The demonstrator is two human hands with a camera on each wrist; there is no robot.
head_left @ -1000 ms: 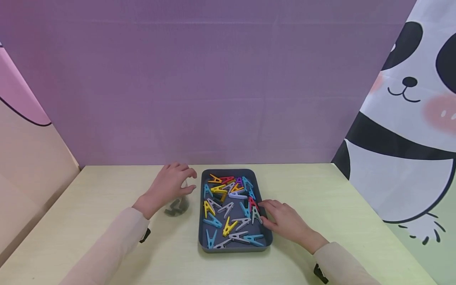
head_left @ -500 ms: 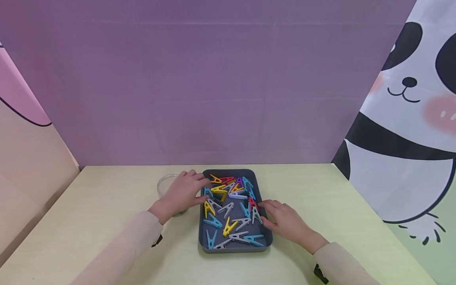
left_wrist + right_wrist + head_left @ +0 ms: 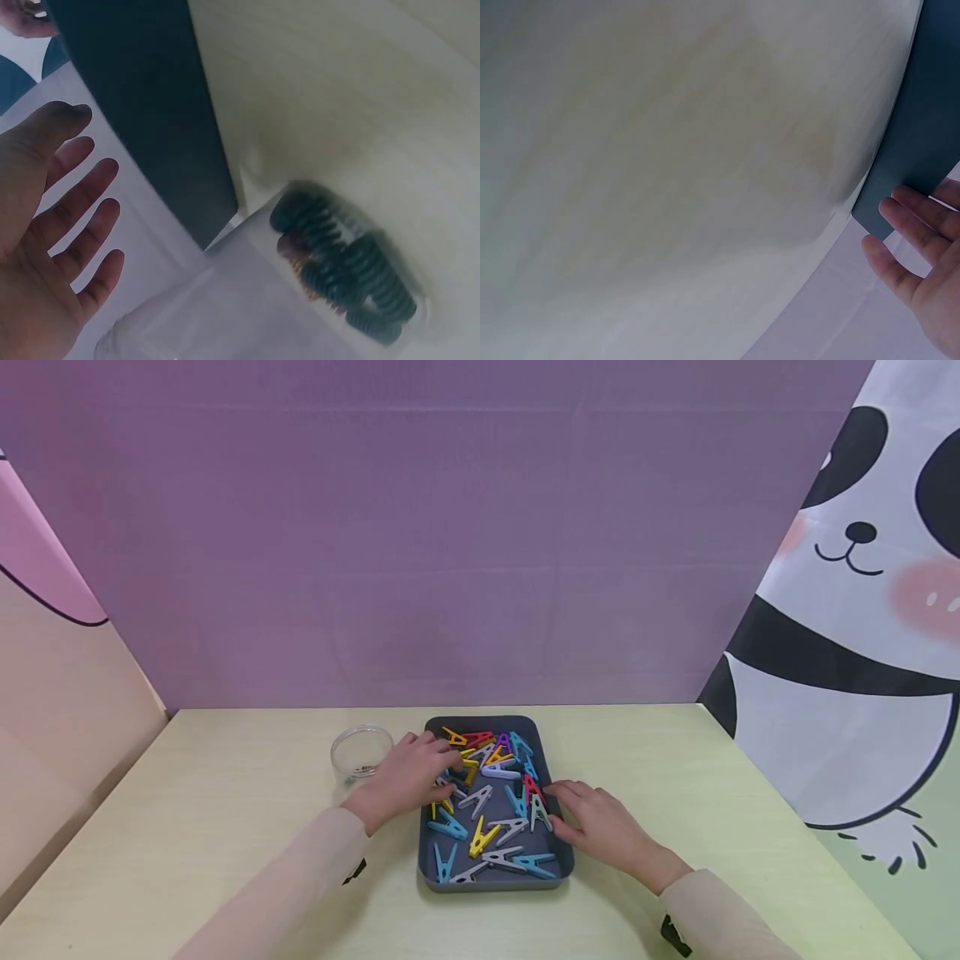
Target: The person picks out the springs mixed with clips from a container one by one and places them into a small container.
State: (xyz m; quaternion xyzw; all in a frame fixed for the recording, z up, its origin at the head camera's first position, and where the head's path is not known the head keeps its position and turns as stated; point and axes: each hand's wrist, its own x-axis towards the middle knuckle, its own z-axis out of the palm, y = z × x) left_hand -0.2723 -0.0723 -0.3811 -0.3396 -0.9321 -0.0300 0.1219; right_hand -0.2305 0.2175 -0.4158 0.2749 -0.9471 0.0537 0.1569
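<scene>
A dark grey tray (image 3: 495, 887) full of plastic clothespins lies in front of me in the head view. My left hand (image 3: 408, 778) reaches over its left rim, fingertips above the clothespins at that side. The left wrist view shows this hand's fingers loosely bent and apart, with nothing between them. Light grey (image 3: 477, 798), yellow (image 3: 483, 837) and blue (image 3: 448, 825) clothespins lie scattered in the tray; the left hand covers several others. My right hand (image 3: 603, 827) rests along the tray's right rim with relaxed fingers, close to a red clothespin (image 3: 532, 787).
Left of the tray stands a clear jar (image 3: 362, 750), partly behind the left hand. Dark ribbed pieces (image 3: 345, 266) lie at its bottom in the left wrist view. A purple backdrop (image 3: 450, 543) rises behind the pale wooden table (image 3: 247, 793).
My left hand has moved right, from in front of the jar to over the tray's left side, uncovering the jar's rim. The right hand has stayed still.
</scene>
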